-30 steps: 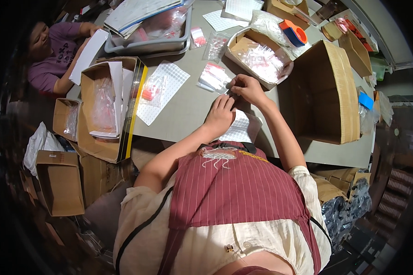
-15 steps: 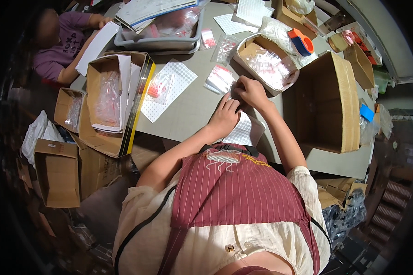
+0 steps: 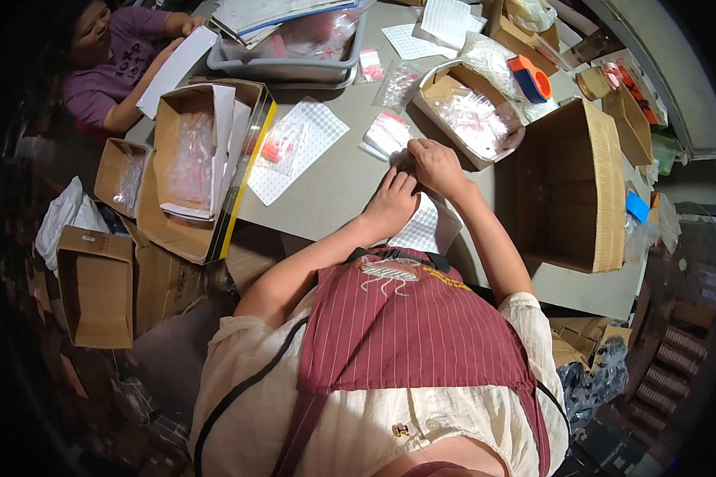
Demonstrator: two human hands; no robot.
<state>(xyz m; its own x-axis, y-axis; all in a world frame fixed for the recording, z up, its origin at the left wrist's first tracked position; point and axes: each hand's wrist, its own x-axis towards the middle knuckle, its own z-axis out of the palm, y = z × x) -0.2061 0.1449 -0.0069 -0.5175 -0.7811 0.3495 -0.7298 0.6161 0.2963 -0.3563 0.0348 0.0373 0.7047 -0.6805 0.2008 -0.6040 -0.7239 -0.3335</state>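
Note:
My left hand [image 3: 391, 203] and my right hand [image 3: 437, 167] meet over the table in front of me. Their curled fingers pinch a small piece of clear plastic [image 3: 404, 163], mostly hidden by the fingertips. Just beyond it lies a little stack of small zip bags [image 3: 387, 133] with red-marked edges. Between my forearms, close to the apron, rests a sheet of round grey stickers [image 3: 418, 226]. To the left, a zip bag with orange-red contents [image 3: 278, 151] lies on another dotted sticker sheet [image 3: 320, 126].
A tray of clear bags [image 3: 485, 157] stands beyond my right hand, next to a tape roll [image 3: 531, 79]. An open carton [image 3: 605, 191] is at the right. Boxes of plastic bags [image 3: 250, 183] and a grey bin [image 3: 282, 73] stand left. A person [image 3: 123, 67] sits at far left, holding a white box.
Both hands stay at the same spot, their fingers shifting slightly on the plastic. The whole view has tilted a little. The person at far left has come more into view.

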